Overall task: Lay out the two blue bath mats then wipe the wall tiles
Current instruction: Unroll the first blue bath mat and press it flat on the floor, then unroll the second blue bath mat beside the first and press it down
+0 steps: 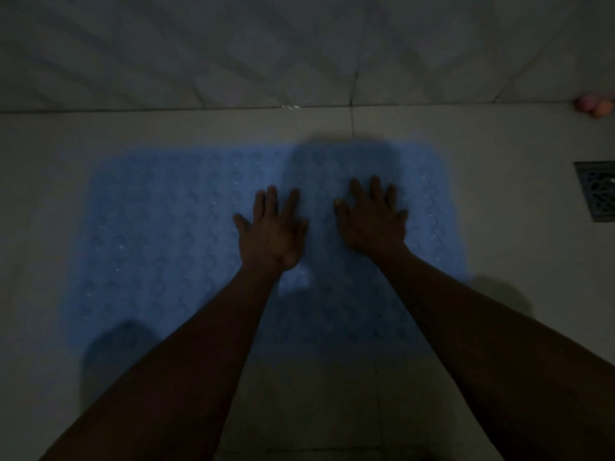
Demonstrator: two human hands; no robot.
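Here, floor [499, 327]: pale tiles, dim.
Mat [159, 234]: blue, flat at centre.
Hands: left hand [271, 231] and right hand [372, 217], fingers spread, flat on mat.
Drain [597, 191]: 3 o'clock.
Wall [199, 51]: 12 o'clock.

Single head-worn wide-angle view, looking steeply down and forward over both outstretched forearms, close above the floor [173, 128], wall tiles [199, 51] rising beyond the fingers [272, 197], floor drain [597, 191] right of them at the frame edge
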